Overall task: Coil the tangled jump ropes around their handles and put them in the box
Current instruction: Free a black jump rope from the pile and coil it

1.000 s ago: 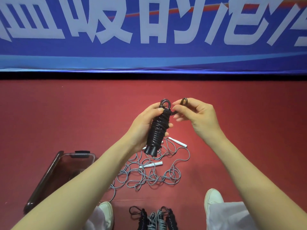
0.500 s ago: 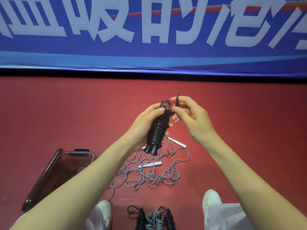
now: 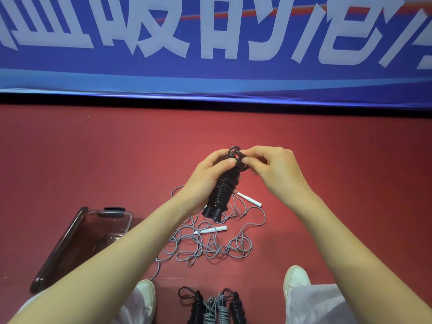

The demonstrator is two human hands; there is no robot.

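Banner (image 3: pixel 210 73) reads "吸的"; left hand (image 3: pixel 205 176) grips black rope (image 3: pixel 224 190).

One wide-angle camera, worn on the person's head, faces forward and steeply down. Both forearms run in from the lower corners to the left hand (image 3: pixel 205 178) and right hand (image 3: pixel 278 169), near the lens at frame centre, holding the black jump rope (image 3: pixel 224 190). Red floor (image 3: pixel 93 160) fills the middle band, a blue banner (image 3: pixel 210 73) spans the top, and white shoes (image 3: pixel 297 277) sit at the bottom edge.
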